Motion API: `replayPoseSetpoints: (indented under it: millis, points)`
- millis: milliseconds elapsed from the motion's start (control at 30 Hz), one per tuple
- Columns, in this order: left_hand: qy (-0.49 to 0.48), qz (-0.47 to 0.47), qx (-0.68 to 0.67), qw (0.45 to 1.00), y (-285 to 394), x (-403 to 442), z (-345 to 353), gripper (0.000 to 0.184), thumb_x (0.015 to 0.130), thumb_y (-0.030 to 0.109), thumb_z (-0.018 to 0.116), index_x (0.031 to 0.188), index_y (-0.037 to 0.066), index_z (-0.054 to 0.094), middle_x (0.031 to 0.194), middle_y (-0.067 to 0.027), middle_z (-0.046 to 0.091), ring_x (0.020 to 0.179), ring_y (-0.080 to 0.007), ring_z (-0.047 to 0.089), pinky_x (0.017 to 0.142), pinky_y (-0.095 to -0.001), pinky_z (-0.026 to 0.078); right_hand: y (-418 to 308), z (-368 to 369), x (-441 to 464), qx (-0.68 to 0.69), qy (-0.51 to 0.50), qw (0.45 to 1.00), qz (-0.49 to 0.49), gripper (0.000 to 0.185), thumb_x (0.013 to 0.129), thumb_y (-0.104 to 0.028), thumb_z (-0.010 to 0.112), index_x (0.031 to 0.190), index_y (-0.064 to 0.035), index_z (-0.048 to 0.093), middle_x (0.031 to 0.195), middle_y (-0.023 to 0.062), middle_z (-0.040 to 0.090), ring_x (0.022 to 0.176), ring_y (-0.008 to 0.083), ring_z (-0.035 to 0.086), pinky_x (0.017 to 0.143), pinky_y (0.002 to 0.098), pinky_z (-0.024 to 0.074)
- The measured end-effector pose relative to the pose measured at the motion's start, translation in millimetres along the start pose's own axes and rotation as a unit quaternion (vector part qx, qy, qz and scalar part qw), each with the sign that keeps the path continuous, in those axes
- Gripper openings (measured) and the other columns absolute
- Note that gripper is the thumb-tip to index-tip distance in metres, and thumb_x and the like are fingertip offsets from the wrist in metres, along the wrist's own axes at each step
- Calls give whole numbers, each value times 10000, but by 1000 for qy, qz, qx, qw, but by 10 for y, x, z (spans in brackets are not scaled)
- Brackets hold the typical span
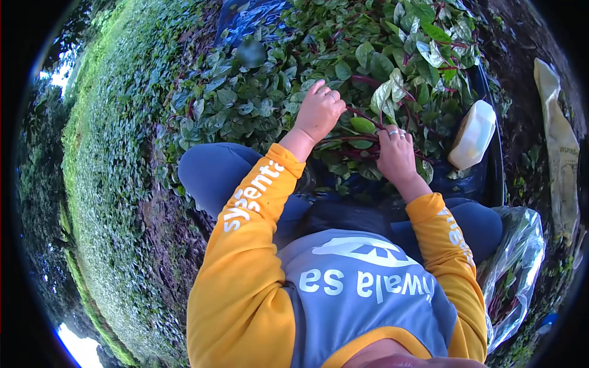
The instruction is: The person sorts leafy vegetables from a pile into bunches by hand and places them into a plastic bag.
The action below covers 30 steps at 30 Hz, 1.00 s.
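Note:
A large heap of green leaves with dark red stems (pixel 276 92) lies in front of my knees on blue plastic sheeting (pixel 254 21). My left hand (pixel 320 111) is closed at the left end of a red stem (pixel 362 114), with a ring on one finger. The fingers of my right hand (pixel 396 147) pinch the red stems a little lower and to the right, beside a pale upright leaf. Both hands are over the near part of the heap, apart from each other.
A whitish translucent container (pixel 472 135) rests at the heap's right edge. Clear plastic (pixel 515 276) lies beside my right knee, with red stems showing through. A long pale sack (pixel 559 153) is on the soil farther right. Low green plants (pixel 123 184) cover the ground at left.

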<state>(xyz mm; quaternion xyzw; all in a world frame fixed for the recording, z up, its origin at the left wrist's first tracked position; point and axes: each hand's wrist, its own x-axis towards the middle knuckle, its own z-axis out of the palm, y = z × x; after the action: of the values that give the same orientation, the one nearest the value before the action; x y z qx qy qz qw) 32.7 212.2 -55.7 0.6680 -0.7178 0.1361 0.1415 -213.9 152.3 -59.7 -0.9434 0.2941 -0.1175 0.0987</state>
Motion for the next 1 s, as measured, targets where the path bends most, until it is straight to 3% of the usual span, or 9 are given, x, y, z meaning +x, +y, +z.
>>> replayPoseSetpoints:
  millis: [233,367,400,433,467,533,667,733,1000]
  points:
    - [11,-127,-185,974,33,-106,65,80,750,146,781,732,118,708,753,-62,654,739,-261,643,812,-368,514,-40,53,-21,-9,19,999,-29,379,706,-23,666,1080,-48,610,1136,153,580,1089,348,585,922,462,439]
    - [137,-456,-468,744,-534,-330,163,88,787,91,766,867,59,751,788,-78,709,705,-160,647,685,-302,493,-65,9,-43,2,3,1000,-16,425,684,-32,700,1096,-47,598,1142,152,577,1087,350,584,932,463,438]
    - [223,-514,-431,707,-859,-471,277,110,797,104,766,885,39,755,827,-99,726,709,-189,664,720,-307,513,-47,-7,-35,6,-9,1000,-2,451,673,-34,713,1108,-47,595,1144,150,575,1088,350,584,934,462,438]
    - [324,-468,-275,775,-1261,-702,526,121,813,99,751,915,35,763,854,-118,735,732,-245,687,736,-350,540,-26,3,-32,8,-10,1000,3,496,655,-37,736,1129,-50,590,1159,151,572,1095,354,580,940,465,434]
    - [291,-510,61,807,-1179,-695,256,131,815,93,745,935,47,771,881,-122,743,774,-292,705,765,-377,554,-13,9,-32,9,-9,1000,1,496,655,-37,736,1129,-50,590,1159,151,572,1095,354,580,940,465,434]
    - [366,-509,122,769,-1378,-812,500,135,801,96,754,931,71,780,892,-116,753,809,-312,710,795,-366,551,-8,16,-17,-3,22,1000,-4,383,704,-52,705,1076,-50,612,1102,135,578,1068,334,592,918,457,437]
    - [56,-489,-483,724,-609,-691,335,202,812,76,738,1006,47,790,931,-107,775,842,-189,715,818,-298,533,-19,25,-10,8,30,999,-9,394,704,-57,710,1087,-55,616,1116,137,578,1077,340,589,923,459,436]
    - [-57,-497,-479,721,-374,-658,616,262,827,62,728,1082,67,784,953,-101,775,853,-126,699,803,-277,527,-23,18,6,24,26,999,-9,398,705,-51,705,1094,-58,621,1133,141,578,1086,346,585,927,461,434]
    - [-9,-459,-631,626,-358,-484,447,421,874,45,727,1292,86,694,1177,8,693,1050,-139,631,928,-284,483,32,64,-8,38,51,997,-54,381,700,-30,678,1076,-54,619,1124,142,571,1080,341,581,924,457,431]
